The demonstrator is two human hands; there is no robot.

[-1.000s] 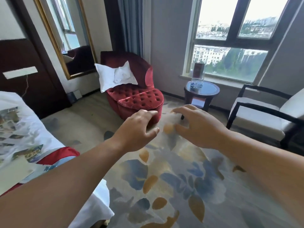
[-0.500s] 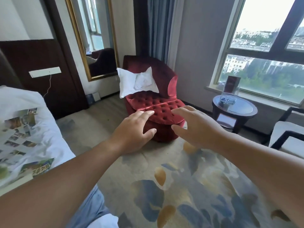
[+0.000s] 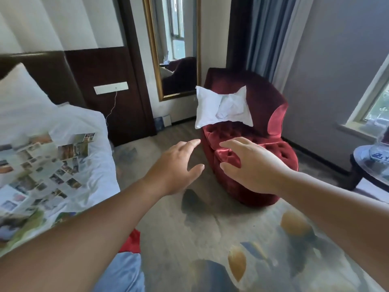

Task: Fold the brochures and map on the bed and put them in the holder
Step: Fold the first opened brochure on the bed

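- Far left, the bed (image 3: 84,119): the printed sheets (image 3: 48,163), a spread of small photo panels, lie open and unfolded on the rumpled white cover. I cannot tell map from brochures at this blur.
- My left grip (image 3: 179,169) hangs in the air over the carpet, fingers spread and loose, holding nothing, well apart from the sheets.
- My right grip (image 3: 254,167) is just beside it, in front of the red armchair (image 3: 269,114), equally wide and empty.
- Far right, a clear thing (image 3: 379,152) stands on the small round worktop (image 3: 366,178). It may be the holder, but it is too blurred for me to say.
- Risk, as I judge it: the bedding is soft and creased, so a fold pressed there could run crooked. The near edge of the paper lies close to the bed's side and could slide off if I tug it.
- Writing: none that I can read, on the sheets or elsewhere.
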